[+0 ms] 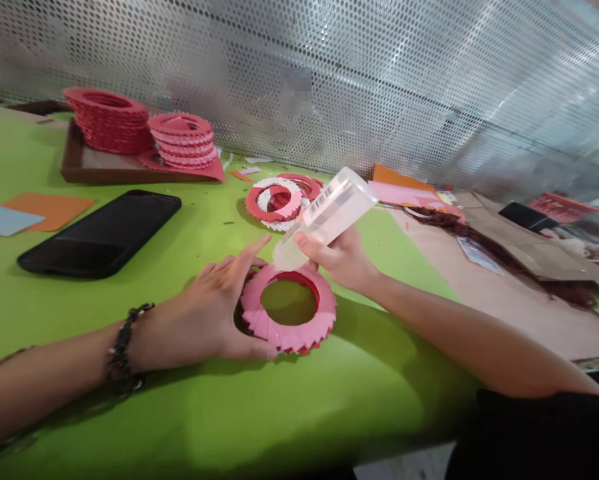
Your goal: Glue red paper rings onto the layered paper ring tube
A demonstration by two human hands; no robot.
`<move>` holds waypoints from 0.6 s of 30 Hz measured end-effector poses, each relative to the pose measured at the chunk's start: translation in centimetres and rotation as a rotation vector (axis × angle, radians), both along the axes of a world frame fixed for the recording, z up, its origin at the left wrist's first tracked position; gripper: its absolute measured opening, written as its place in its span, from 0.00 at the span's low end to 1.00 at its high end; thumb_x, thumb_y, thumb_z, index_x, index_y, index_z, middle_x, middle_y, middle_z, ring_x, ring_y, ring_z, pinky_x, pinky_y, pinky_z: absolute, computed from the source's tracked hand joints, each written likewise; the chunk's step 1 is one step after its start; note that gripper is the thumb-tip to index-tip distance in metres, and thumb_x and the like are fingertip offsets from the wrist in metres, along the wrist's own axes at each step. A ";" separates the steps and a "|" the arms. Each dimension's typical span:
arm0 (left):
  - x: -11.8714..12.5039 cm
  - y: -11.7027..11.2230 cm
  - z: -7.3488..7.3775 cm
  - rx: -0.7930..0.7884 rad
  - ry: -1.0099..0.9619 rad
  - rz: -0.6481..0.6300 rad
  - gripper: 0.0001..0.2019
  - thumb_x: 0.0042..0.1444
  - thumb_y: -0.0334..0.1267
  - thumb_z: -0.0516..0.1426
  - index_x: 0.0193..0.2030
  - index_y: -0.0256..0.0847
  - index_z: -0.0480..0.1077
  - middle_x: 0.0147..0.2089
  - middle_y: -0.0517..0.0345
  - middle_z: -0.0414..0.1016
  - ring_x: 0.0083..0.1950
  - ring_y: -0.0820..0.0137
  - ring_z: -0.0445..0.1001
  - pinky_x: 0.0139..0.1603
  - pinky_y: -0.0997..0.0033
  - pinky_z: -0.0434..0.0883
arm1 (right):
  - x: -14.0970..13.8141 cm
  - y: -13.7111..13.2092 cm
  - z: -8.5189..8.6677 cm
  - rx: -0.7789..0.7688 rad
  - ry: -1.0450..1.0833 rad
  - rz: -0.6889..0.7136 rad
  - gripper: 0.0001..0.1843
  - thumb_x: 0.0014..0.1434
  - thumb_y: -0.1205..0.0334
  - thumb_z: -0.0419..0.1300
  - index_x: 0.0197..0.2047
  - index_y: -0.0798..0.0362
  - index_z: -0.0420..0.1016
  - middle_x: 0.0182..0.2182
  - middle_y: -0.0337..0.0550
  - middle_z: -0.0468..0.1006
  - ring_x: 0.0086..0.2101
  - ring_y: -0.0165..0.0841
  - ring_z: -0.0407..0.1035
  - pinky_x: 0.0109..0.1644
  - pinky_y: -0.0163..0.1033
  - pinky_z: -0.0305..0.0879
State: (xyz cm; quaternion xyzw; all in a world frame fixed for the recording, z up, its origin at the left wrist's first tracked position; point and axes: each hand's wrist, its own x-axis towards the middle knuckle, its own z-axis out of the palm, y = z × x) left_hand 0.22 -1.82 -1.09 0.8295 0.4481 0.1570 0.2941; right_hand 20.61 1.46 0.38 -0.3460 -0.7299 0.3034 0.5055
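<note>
A pink paper ring (324, 313) with a pleated, zigzag edge and red paper beneath lies on the green table in front of me. My left hand (207, 313) grips its left side, thumb along the near edge, index finger raised and the other fingers by the far edge. In my right hand (342, 257) is a translucent glue bottle (339, 210) with a barcode. It is tilted, its lower end at the ring's far rim; the tip is hidden. Just beyond the bottle lie red and white paper rings (253, 203), partly overlapping.
A brown tray (97, 175) at the back left holds a tall stack of red rings (110, 127) and a pink-and-red stack (183, 150). A black phone (102, 233) lies left, beside orange (59, 208) and blue paper (7, 220). Cardboard (529, 240) lies right. A perforated metal panel (259, 80) stands behind.
</note>
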 end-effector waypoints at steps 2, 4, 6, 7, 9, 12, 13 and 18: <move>-0.1 -0.1 0.0 0.008 0.008 -0.010 0.53 0.41 0.51 0.62 0.72 0.36 0.44 0.66 0.39 0.65 0.66 0.46 0.63 0.66 0.43 0.61 | 0.2 -0.1 0.2 0.001 -0.010 -0.019 0.16 0.51 0.50 0.65 0.26 0.52 0.67 0.19 0.34 0.66 0.21 0.25 0.61 0.21 0.32 0.60; -0.2 -0.1 -0.1 0.005 0.015 -0.014 0.54 0.41 0.52 0.62 0.72 0.36 0.43 0.68 0.39 0.64 0.66 0.46 0.62 0.67 0.43 0.60 | 0.5 -0.2 0.4 -0.005 -0.022 -0.038 0.16 0.51 0.49 0.65 0.25 0.52 0.67 0.18 0.34 0.65 0.20 0.24 0.60 0.20 0.31 0.59; -0.2 0.0 -0.1 -0.005 0.016 -0.008 0.56 0.41 0.52 0.62 0.73 0.36 0.41 0.69 0.39 0.63 0.67 0.45 0.62 0.68 0.42 0.59 | 1.0 -0.4 0.5 -0.015 -0.029 -0.055 0.17 0.51 0.50 0.65 0.24 0.52 0.67 0.18 0.34 0.65 0.20 0.24 0.59 0.19 0.31 0.57; -0.2 0.1 -0.1 -0.013 0.018 0.003 0.57 0.40 0.53 0.63 0.73 0.37 0.41 0.69 0.39 0.63 0.67 0.44 0.62 0.68 0.41 0.59 | 1.2 -0.5 0.4 -0.024 -0.025 -0.060 0.17 0.51 0.50 0.66 0.25 0.52 0.67 0.18 0.34 0.66 0.19 0.23 0.59 0.18 0.30 0.56; -0.1 0.2 -0.3 -0.019 0.021 0.023 0.59 0.37 0.55 0.64 0.74 0.37 0.40 0.68 0.38 0.63 0.67 0.42 0.62 0.67 0.40 0.59 | 1.7 -0.9 0.3 -0.048 -0.005 -0.070 0.17 0.52 0.50 0.66 0.25 0.52 0.67 0.19 0.34 0.67 0.17 0.22 0.58 0.16 0.30 0.55; 0.0 0.1 -1.0 0.058 -0.009 0.026 0.62 0.35 0.58 0.67 0.73 0.37 0.43 0.66 0.36 0.65 0.65 0.39 0.64 0.66 0.38 0.61 | 2.4 -1.3 0.3 -0.057 0.003 -0.085 0.17 0.53 0.52 0.66 0.24 0.52 0.66 0.17 0.33 0.66 0.16 0.22 0.58 0.15 0.30 0.54; 0.0 0.0 -1.2 0.103 -0.026 0.024 0.61 0.35 0.59 0.67 0.73 0.38 0.44 0.66 0.36 0.65 0.65 0.39 0.65 0.65 0.39 0.62 | 2.5 -1.4 0.4 -0.050 0.002 -0.097 0.17 0.53 0.51 0.66 0.24 0.52 0.66 0.17 0.33 0.66 0.16 0.22 0.58 0.14 0.30 0.55; -0.7 0.3 -1.6 0.137 -0.061 -0.035 0.66 0.34 0.59 0.69 0.75 0.39 0.39 0.68 0.38 0.63 0.65 0.40 0.65 0.65 0.41 0.64 | 1.6 -1.4 1.5 -0.013 0.065 -0.164 0.24 0.49 0.39 0.67 0.24 0.51 0.67 0.15 0.31 0.65 0.13 0.22 0.58 0.12 0.30 0.55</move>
